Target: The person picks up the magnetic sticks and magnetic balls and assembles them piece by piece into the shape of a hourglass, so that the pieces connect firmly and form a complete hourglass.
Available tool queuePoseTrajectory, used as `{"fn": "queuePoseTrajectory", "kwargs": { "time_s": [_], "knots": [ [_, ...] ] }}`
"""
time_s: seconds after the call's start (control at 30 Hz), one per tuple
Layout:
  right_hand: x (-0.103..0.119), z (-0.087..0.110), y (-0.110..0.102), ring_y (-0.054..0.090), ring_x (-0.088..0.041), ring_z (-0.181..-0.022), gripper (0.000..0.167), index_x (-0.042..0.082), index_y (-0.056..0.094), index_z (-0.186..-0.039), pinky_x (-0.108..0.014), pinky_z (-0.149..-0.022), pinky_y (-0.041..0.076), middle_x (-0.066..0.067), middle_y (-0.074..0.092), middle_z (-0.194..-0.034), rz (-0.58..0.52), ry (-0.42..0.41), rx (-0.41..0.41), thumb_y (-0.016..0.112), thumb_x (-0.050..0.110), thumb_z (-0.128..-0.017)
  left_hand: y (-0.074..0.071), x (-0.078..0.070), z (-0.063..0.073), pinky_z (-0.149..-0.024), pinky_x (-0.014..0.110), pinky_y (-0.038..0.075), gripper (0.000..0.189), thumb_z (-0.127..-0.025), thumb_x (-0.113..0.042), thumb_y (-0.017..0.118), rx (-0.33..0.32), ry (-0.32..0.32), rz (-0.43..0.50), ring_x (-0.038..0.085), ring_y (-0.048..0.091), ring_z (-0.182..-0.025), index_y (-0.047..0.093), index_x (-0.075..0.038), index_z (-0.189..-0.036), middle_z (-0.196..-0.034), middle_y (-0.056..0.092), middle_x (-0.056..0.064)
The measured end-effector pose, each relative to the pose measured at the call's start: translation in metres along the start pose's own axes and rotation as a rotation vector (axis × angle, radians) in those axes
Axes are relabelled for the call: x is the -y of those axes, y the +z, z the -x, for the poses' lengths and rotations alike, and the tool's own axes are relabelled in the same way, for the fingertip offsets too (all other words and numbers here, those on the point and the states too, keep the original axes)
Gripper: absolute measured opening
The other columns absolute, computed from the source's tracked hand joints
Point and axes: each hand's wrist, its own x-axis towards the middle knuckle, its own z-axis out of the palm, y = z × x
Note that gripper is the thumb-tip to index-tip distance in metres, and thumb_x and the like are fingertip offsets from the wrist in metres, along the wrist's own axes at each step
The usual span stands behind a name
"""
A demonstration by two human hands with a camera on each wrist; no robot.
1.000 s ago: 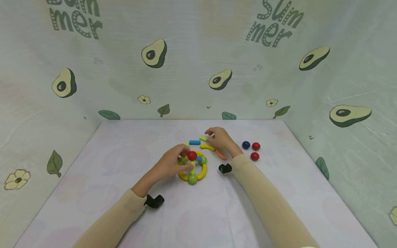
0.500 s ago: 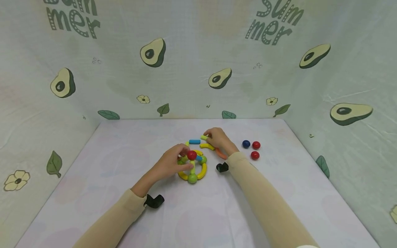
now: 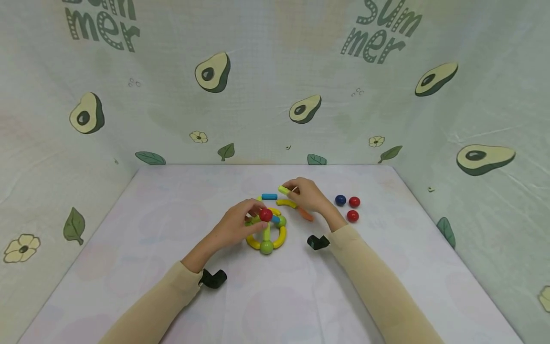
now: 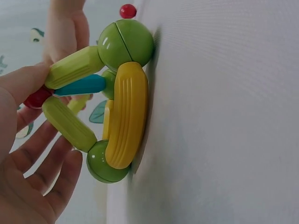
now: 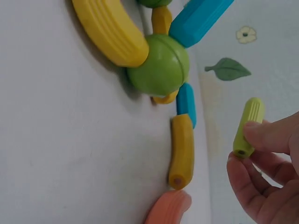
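A pyramid of magnetic building rods and balls (image 3: 266,247) stands on the table. Its base has green balls (image 4: 126,44) and curved yellow rods (image 4: 126,116); straight yellow-green rods and a blue rod (image 4: 84,86) rise to a red ball (image 3: 266,215) on top. My left hand (image 3: 234,224) holds the pyramid near its top, thumb against a rod by the red ball and fingers on the far side. Behind it, my right hand (image 3: 307,194) pinches a short yellow-green rod (image 5: 249,123) between thumb and fingers, raised off the table.
Beyond the pyramid lie a loose blue rod (image 3: 269,197), a curved yellow rod (image 3: 286,203) and an orange rod (image 3: 305,214). To the right sit a dark blue ball (image 3: 340,200) and two red balls (image 3: 353,216). A patterned cloth wall (image 3: 258,138) closes off the back.
My right hand has taken hold of the yellow-green rod and lifted it from the table. The left hand stays at the pyramid's top.
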Motion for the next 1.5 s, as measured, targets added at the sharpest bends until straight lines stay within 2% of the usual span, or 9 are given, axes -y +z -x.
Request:
{"fn": "queuePoseTrajectory", "kwargs": {
  "time_s": [0.13, 0.37, 0.6, 0.7, 0.97, 1.1, 1.5],
  "knots": [
    [0.014, 0.013, -0.001, 0.066, -0.027, -0.113, 0.030, 0.010, 0.068, -0.137, -0.042, -0.098, 0.058, -0.009, 0.069, -0.129, -0.057, -0.015, -0.010, 0.063, 0.015, -0.108, -0.002, 0.000, 0.001, -0.095, 0.038, 0.058, 0.043, -0.097, -0.032, 0.080, -0.014, 0.020, 0.022, 0.020, 0.064, -0.112, 0.064, -0.017, -0.135, -0.122, 0.069, -0.005],
    [0.032, 0.030, 0.001, 0.067, -0.028, -0.119, 0.034, 0.012, 0.063, -0.141, -0.044, -0.104, 0.056, -0.009, 0.068, -0.132, -0.109, -0.049, -0.052, 0.064, 0.015, -0.108, -0.004, 0.000, 0.001, -0.093, 0.036, 0.058, 0.041, -0.097, -0.033, 0.080, -0.029, 0.029, 0.027, 0.017, 0.065, -0.110, 0.066, -0.017, -0.131, -0.119, 0.070, -0.006],
    [0.040, 0.037, 0.001, 0.068, -0.027, -0.115, 0.044, 0.019, 0.058, -0.150, -0.043, -0.098, 0.060, -0.010, 0.068, -0.130, -0.137, -0.108, -0.082, 0.066, 0.015, -0.107, -0.005, -0.002, 0.000, -0.093, 0.035, 0.058, 0.039, -0.095, -0.033, 0.083, -0.049, 0.025, 0.035, 0.016, 0.066, -0.109, 0.068, -0.017, -0.127, -0.117, 0.072, -0.007],
    [0.044, 0.040, -0.001, 0.069, -0.027, -0.114, 0.043, 0.020, 0.059, -0.148, -0.042, -0.095, 0.061, -0.009, 0.068, -0.129, -0.153, -0.129, -0.088, 0.067, 0.015, -0.106, -0.006, -0.004, 0.001, -0.093, 0.036, 0.059, 0.038, -0.095, -0.033, 0.083, -0.056, 0.024, 0.037, 0.017, 0.067, -0.109, 0.068, -0.017, -0.125, -0.116, 0.073, -0.007],
    [0.055, 0.046, -0.006, 0.071, -0.024, -0.110, 0.037, 0.010, 0.061, -0.137, -0.042, -0.097, 0.061, -0.005, 0.069, -0.119, -0.234, -0.193, -0.091, 0.073, 0.014, -0.102, -0.009, -0.005, 0.003, -0.091, 0.038, 0.060, 0.031, -0.097, -0.027, 0.081, -0.061, 0.062, 0.055, 0.019, 0.069, -0.106, 0.068, -0.016, -0.123, -0.115, 0.074, -0.005],
    [0.058, 0.047, -0.006, 0.071, -0.020, -0.106, 0.033, 0.012, 0.064, -0.132, -0.039, -0.096, 0.061, -0.002, 0.071, -0.115, -0.230, -0.236, -0.103, 0.074, 0.012, -0.101, -0.009, -0.006, 0.003, -0.090, 0.037, 0.061, 0.031, -0.097, -0.027, 0.081, -0.068, 0.063, 0.052, 0.017, 0.069, -0.105, 0.069, -0.016, -0.122, -0.114, 0.075, -0.005],
    [0.068, 0.049, 0.005, 0.072, -0.019, -0.104, 0.032, 0.011, 0.063, -0.131, -0.038, -0.094, 0.061, -0.004, 0.073, -0.113, -0.262, -0.310, -0.076, 0.074, 0.009, -0.100, -0.009, -0.003, 0.003, -0.087, 0.035, 0.061, 0.032, -0.094, -0.028, 0.084, -0.087, 0.066, 0.052, 0.014, 0.070, -0.101, 0.071, -0.016, -0.120, -0.111, 0.076, -0.006]
  ]
}}
